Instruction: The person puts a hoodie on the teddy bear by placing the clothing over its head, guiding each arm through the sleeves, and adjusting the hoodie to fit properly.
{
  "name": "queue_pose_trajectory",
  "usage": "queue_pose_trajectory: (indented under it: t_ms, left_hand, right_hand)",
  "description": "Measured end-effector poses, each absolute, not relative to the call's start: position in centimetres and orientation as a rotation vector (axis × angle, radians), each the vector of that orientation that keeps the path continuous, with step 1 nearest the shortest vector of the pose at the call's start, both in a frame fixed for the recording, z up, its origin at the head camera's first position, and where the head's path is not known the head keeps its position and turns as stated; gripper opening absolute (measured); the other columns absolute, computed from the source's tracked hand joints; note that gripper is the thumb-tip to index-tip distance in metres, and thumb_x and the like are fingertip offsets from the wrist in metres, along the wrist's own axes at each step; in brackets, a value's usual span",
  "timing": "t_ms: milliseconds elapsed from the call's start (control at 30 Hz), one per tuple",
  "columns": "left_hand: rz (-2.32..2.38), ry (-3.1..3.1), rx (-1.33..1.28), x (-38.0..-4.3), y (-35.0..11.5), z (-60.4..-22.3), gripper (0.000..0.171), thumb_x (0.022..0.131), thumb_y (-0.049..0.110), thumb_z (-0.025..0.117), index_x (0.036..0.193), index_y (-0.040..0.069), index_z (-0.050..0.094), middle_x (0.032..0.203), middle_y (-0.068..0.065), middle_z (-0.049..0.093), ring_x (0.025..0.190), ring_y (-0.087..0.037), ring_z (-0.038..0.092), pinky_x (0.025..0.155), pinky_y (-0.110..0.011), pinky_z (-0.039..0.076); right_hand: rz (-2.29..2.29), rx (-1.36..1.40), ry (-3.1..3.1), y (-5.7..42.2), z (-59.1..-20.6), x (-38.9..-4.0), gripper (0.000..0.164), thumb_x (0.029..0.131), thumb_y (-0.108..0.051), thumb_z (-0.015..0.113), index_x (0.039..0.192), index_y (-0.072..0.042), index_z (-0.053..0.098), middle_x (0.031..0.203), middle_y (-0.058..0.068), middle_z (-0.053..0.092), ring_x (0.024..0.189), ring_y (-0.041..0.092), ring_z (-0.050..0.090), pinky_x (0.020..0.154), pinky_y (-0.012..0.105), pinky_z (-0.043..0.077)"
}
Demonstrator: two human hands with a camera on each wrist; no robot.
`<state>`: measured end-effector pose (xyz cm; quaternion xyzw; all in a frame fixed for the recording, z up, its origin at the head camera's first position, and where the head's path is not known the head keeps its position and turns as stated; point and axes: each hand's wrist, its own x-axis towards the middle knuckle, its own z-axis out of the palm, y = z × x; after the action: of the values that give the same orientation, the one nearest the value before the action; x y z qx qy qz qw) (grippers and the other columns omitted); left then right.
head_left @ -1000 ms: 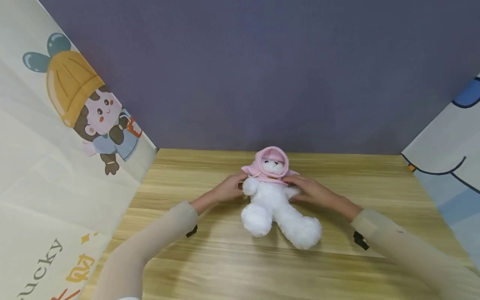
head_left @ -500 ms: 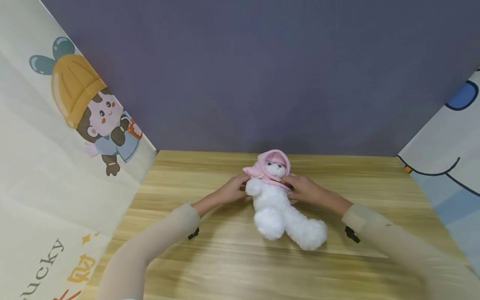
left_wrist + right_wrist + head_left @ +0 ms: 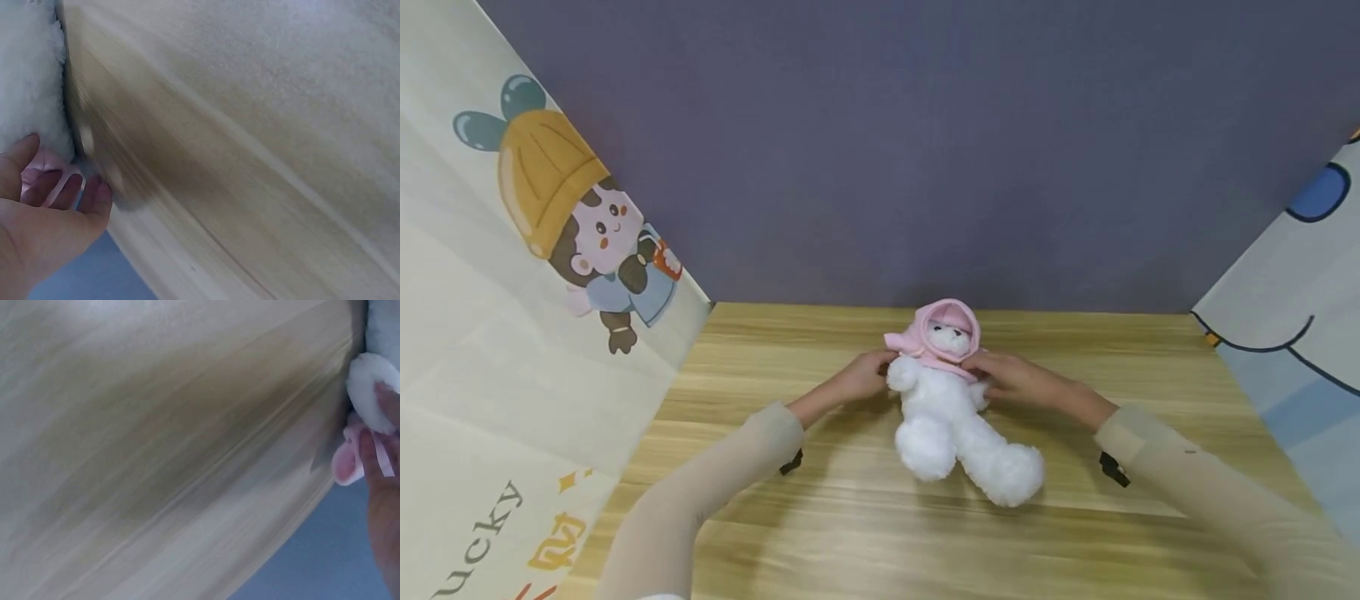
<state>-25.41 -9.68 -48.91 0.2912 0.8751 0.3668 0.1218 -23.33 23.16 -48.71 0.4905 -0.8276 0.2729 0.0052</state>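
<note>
A white plush bear (image 3: 936, 404) lies on its back on the wooden table, legs toward me. Its head is inside a pink hooded garment (image 3: 917, 337) that frames the face and reaches the neck. At the bear's arm on the left, my left hand (image 3: 865, 375) has curled fingers on the pink fabric; in the left wrist view the thumb (image 3: 25, 150) lies by the white fur. Across from it, my right hand (image 3: 1018, 379) grips the garment at the neck edge. The right wrist view shows fingers on pink cloth (image 3: 345, 464) and the thumb against a white paw (image 3: 369, 394).
The wood-grain table (image 3: 850, 533) meets a dark grey-blue panel (image 3: 880, 150) just behind the bear's head. A cartoon-printed sheet (image 3: 475, 350) borders the left side, and another printed sheet (image 3: 1285, 292) the right.
The bear's body and legs swung right, then partly back left. My right hand shifted left along the neck edge, and the pink flap at the right no longer sticks out.
</note>
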Motion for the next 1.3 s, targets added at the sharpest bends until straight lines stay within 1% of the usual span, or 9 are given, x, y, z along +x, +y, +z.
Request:
queue_pose_trajectory:
  t_ms: [133, 333, 500, 633, 767, 867, 1000, 1167, 1300]
  left_hand:
    - [1.057, 2.526, 0.847, -25.7, -10.7, -48.3, 0.029, 0.093, 0.002, 0.061, 0.12, 0.002, 0.069, 0.12, -0.014, 0.071, 0.111, -0.027, 0.068, 0.093, -0.03, 0.055]
    - [1.265, 2.406, 0.945, -26.6, -13.0, -47.0, 0.023, 0.099, 0.003, 0.062, 0.12, 0.004, 0.071, 0.112, -0.008, 0.073, 0.107, -0.021, 0.067, 0.095, -0.035, 0.054]
    - [1.319, 2.218, 0.96, -26.8, -13.4, -46.6, 0.037, 0.096, 0.01, 0.071, 0.132, 0.006, 0.065, 0.129, -0.01, 0.068, 0.12, -0.023, 0.064, 0.102, -0.034, 0.051]
    - [1.256, 2.193, 0.885, -26.4, -12.8, -46.9, 0.043, 0.089, 0.004, 0.077, 0.131, 0.001, 0.064, 0.132, -0.015, 0.065, 0.122, -0.026, 0.063, 0.101, -0.029, 0.051]
    - [1.21, 2.253, 0.92, -25.7, -11.9, -47.3, 0.035, 0.083, -0.003, 0.08, 0.114, -0.002, 0.064, 0.115, -0.012, 0.067, 0.112, -0.022, 0.065, 0.097, -0.025, 0.052]
    - [1.144, 2.358, 1.006, -25.3, -11.0, -47.7, 0.031, 0.077, -0.003, 0.08, 0.099, 0.005, 0.059, 0.092, -0.001, 0.06, 0.089, -0.011, 0.061, 0.08, -0.02, 0.052]
    - [1.078, 2.515, 1.11, -24.8, -10.0, -48.0, 0.031, 0.069, 0.0, 0.077, 0.082, 0.013, 0.051, 0.072, 0.007, 0.047, 0.067, -0.005, 0.046, 0.061, -0.02, 0.039]
    - [1.073, 2.616, 1.131, -24.3, -9.8, -48.0, 0.03, 0.07, -0.006, 0.072, 0.074, 0.014, 0.051, 0.067, 0.008, 0.047, 0.065, -0.005, 0.045, 0.059, -0.019, 0.037]
    - [1.188, 2.572, 0.993, -24.0, -10.6, -47.9, 0.023, 0.081, -0.007, 0.074, 0.086, 0.009, 0.058, 0.08, 0.001, 0.058, 0.075, -0.009, 0.054, 0.066, -0.02, 0.047]
  right_hand:
    - [0.844, 1.529, -2.561, 22.6, -49.0, -23.4, 0.036, 0.087, 0.004, 0.074, 0.118, -0.007, 0.058, 0.106, 0.003, 0.057, 0.093, 0.014, 0.053, 0.077, 0.032, 0.049]
    - [0.885, 1.482, -2.661, 22.6, -48.4, -23.5, 0.04, 0.087, -0.001, 0.077, 0.122, -0.011, 0.059, 0.118, -0.001, 0.057, 0.105, 0.014, 0.056, 0.086, 0.035, 0.052]
    - [0.882, 1.554, -2.574, 22.0, -47.6, -23.6, 0.036, 0.09, -0.005, 0.076, 0.122, -0.006, 0.059, 0.117, 0.002, 0.061, 0.103, 0.016, 0.057, 0.085, 0.037, 0.052]
    - [0.852, 1.558, -2.518, 21.0, -47.6, -23.7, 0.033, 0.088, -0.004, 0.077, 0.117, -0.004, 0.059, 0.109, 0.001, 0.062, 0.096, 0.015, 0.057, 0.08, 0.036, 0.051]
    - [0.743, 1.497, -2.485, 19.6, -48.2, -23.8, 0.026, 0.086, -0.002, 0.076, 0.105, -0.006, 0.059, 0.098, 0.001, 0.06, 0.085, 0.012, 0.054, 0.072, 0.033, 0.049]
    - [0.659, 1.445, -2.457, 18.8, -48.7, -23.7, 0.025, 0.082, 0.004, 0.072, 0.098, -0.008, 0.057, 0.09, 0.0, 0.056, 0.079, 0.012, 0.05, 0.068, 0.033, 0.047]
    - [0.624, 1.39, -2.425, 18.2, -49.1, -23.5, 0.027, 0.078, 0.008, 0.07, 0.094, -0.01, 0.059, 0.086, -0.001, 0.057, 0.078, 0.014, 0.053, 0.069, 0.036, 0.049]
    - [0.622, 1.372, -2.431, 18.1, -49.4, -23.4, 0.026, 0.08, 0.007, 0.073, 0.1, -0.009, 0.067, 0.09, 0.0, 0.064, 0.081, 0.014, 0.058, 0.071, 0.036, 0.052]
    - [0.634, 1.39, -2.52, 18.8, -48.4, -23.3, 0.028, 0.079, 0.006, 0.075, 0.101, -0.01, 0.067, 0.09, 0.0, 0.061, 0.08, 0.012, 0.052, 0.071, 0.033, 0.049]
